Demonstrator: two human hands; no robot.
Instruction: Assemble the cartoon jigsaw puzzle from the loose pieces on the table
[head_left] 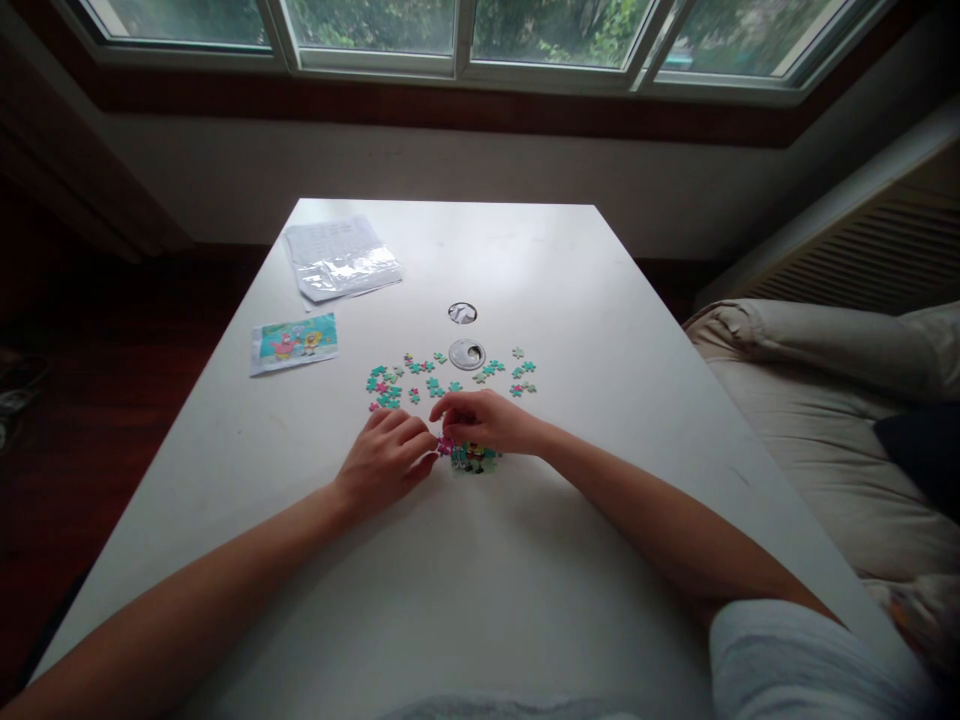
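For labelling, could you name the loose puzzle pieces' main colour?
Mostly teal; loose puzzle pieces show best in head view.

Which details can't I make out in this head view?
Head view:
Part of the assembled puzzle section: hidden behind the right hand.
Whether it or the left hand grips a piece: too small, blurred.
Print on the plastic-wrapped sheet: too small and faint.
Padded seat: cut off by the right edge.
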